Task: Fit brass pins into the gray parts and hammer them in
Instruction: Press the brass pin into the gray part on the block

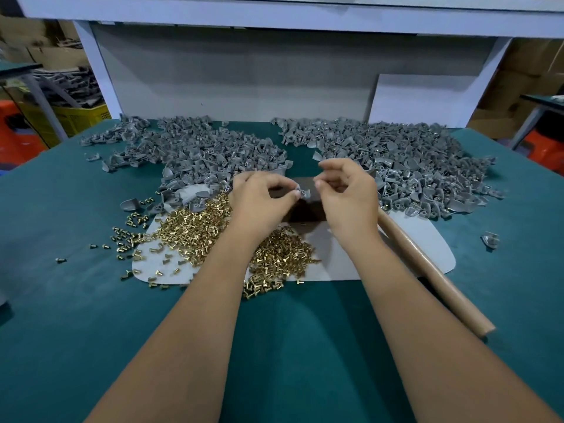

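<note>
Gray parts (406,166) heaped on the worktop (305,346) beyond both hands; brass pins (195,230) piled under and outboard of the left wrist. Hammer handle (427,270) lies just outboard of the right forearm, long axis running away from the body. Left hand (259,199) pinches one gray part (302,192) at its fingertips. Right hand (345,193), fingers curled, sits just beside that part; probably pinching a pin, too small to confirm.
</note>
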`<state>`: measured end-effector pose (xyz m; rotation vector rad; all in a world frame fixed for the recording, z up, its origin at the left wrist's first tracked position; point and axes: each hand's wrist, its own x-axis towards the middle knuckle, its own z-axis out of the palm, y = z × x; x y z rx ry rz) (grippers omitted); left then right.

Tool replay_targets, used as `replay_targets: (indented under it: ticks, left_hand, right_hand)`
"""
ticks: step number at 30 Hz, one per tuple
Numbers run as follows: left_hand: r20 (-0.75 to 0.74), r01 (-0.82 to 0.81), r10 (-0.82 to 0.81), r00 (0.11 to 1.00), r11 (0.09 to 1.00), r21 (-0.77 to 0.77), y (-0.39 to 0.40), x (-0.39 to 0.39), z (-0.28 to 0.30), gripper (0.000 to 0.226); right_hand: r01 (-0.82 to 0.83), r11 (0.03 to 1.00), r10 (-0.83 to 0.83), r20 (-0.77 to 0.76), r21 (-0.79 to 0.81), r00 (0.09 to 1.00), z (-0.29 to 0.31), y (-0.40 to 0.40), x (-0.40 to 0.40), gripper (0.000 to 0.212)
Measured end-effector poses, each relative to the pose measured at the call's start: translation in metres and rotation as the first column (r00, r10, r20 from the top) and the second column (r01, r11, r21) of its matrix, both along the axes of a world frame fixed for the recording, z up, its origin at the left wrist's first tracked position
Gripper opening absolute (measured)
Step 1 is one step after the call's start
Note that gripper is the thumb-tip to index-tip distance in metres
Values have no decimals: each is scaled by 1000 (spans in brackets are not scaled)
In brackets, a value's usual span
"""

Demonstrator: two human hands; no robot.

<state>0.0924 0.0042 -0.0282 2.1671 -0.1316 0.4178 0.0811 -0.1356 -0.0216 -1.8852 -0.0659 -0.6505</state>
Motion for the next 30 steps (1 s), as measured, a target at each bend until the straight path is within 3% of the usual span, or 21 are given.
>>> replay_targets:
  ticks: [4,9,22,30]
  left_hand:
    - [20,16,-16,1000,1000,27,-1,0,-4,11]
    - [28,32,-33,999,999,23,-1,1,-4,15]
    - [18,63,-62,998,997,-52,0,4,-6,9]
    - [7,94,-94,996,990,-104,1,6,-6,22]
  right_hand:
    - [-44,998,46,-40,45,998,0,-4,5,33]
    - [-98,995,97,-62,-8,993,-3,-2,8,38]
    - [-48,990,37,-88,-133,995,-5,5,13,36]
    - [-38,976,27,-53,-214,998,-5,10,12,30]
